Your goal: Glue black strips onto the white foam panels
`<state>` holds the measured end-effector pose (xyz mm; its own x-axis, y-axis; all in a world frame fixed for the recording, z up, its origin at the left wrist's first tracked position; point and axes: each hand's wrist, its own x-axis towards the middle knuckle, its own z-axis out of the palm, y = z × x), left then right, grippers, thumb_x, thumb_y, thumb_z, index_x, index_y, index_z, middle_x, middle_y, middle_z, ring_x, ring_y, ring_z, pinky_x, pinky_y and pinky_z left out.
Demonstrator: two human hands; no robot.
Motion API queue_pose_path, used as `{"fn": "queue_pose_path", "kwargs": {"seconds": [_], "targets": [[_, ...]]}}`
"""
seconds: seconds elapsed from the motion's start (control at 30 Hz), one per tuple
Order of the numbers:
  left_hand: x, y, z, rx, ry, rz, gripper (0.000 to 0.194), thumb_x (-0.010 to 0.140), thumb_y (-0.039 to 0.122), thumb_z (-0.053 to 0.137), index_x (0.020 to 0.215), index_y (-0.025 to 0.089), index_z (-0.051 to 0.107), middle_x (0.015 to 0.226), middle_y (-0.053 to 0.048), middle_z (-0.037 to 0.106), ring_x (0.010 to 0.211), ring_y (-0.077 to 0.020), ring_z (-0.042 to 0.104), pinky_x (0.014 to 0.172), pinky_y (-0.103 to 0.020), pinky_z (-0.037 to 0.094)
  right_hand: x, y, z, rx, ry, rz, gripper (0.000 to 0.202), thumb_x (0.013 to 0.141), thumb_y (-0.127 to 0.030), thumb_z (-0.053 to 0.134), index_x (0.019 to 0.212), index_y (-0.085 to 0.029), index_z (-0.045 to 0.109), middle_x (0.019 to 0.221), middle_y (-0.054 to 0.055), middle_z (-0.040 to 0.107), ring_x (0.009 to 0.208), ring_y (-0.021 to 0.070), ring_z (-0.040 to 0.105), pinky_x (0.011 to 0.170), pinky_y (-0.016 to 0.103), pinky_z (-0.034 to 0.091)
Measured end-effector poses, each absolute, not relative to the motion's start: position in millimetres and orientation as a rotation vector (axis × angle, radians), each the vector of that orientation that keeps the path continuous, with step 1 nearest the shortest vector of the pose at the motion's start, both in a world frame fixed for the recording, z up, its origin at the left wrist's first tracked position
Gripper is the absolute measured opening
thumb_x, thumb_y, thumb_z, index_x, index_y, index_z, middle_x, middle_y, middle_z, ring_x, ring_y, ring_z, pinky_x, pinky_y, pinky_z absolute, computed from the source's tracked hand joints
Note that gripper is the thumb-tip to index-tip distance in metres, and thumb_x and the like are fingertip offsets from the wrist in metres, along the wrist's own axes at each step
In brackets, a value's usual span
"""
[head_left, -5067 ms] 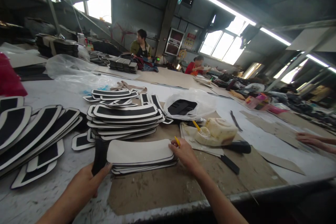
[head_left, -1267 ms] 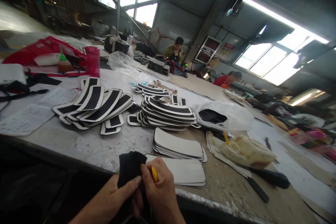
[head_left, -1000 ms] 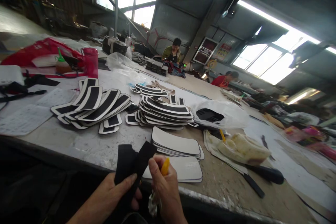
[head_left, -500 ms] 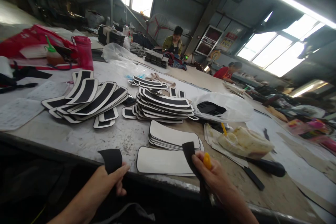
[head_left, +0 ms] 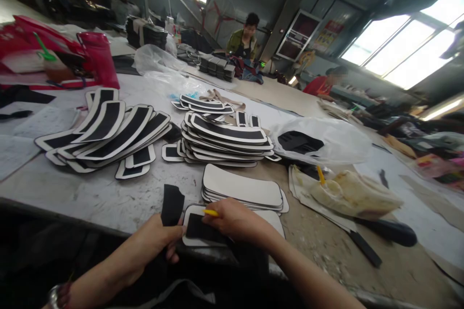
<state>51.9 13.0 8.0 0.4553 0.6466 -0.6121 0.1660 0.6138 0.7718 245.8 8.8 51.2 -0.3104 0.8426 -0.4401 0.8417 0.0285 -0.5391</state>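
Note:
My left hand (head_left: 165,234) is closed on a black strip (head_left: 172,204) whose end sticks up above the fingers, beside the left end of a white panel (head_left: 270,219) at the table's front edge. A black piece (head_left: 199,228) lies on that panel's left part. Over it, my right hand (head_left: 226,219) is closed, with a yellow tool (head_left: 211,212) showing between the fingers and black material under them. Just behind lies a stack of plain white panels (head_left: 241,184). Farther back are piled white panels with black centres (head_left: 228,133), and another such pile (head_left: 119,130) at the left.
A clear plastic bag (head_left: 337,142) with black pieces lies at right, near a yellowed container (head_left: 362,193) and a dark handle (head_left: 389,231). A pink bottle (head_left: 99,60) stands back left. Two people (head_left: 242,41) are across the table.
My right hand has moved left with its black piece, whose end now lies on the front white panel. The left hand has come slightly right, nearer the panel. The view has shifted a little.

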Motion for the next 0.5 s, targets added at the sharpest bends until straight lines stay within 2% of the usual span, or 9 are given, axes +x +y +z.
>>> {"fn": "queue_pose_path", "kwargs": {"seconds": [0.27, 0.4, 0.5], "targets": [[52.8, 17.5, 9.8, 0.899, 1.12, 0.28, 0.02, 0.066, 0.031, 0.058, 0.053, 0.018, 0.049, 0.034, 0.005, 0.043, 0.037, -0.0102, 0.039, 0.049, -0.027, 0.043, 244.7, 16.8, 44.4, -1.857, -2.324, 1.168, 0.019, 0.081, -0.032, 0.051, 0.079, -0.02, 0.066, 0.066, 0.0, 0.061, 0.054, 0.0102, 0.047, 0.05, 0.02, 0.028], [55.4, 20.0, 5.9, 0.939, 1.138, 0.304, 0.035, 0.067, 0.044, 0.059, 0.047, 0.019, 0.043, 0.033, 0.006, 0.039, 0.035, -0.0102, 0.038, 0.046, -0.027, 0.041, 242.0, 18.8, 48.1, -1.885, -2.362, 1.172, 0.021, 0.081, -0.033, 0.05, 0.081, -0.02, 0.066, 0.071, 0.002, 0.064, 0.058, 0.0118, 0.051, 0.051, 0.021, 0.03], [59.4, 20.0, 0.1, 1.005, 1.182, 0.319, 0.037, 0.066, 0.049, 0.059, 0.049, 0.019, 0.046, 0.03, 0.006, 0.039, 0.032, -0.0108, 0.039, 0.042, -0.025, 0.037, 239.2, 19.7, 47.7, -1.884, -2.375, 1.136, 0.021, 0.08, -0.033, 0.05, 0.08, -0.02, 0.066, 0.07, 0.002, 0.064, 0.059, 0.0127, 0.052, 0.051, 0.021, 0.03]]}}
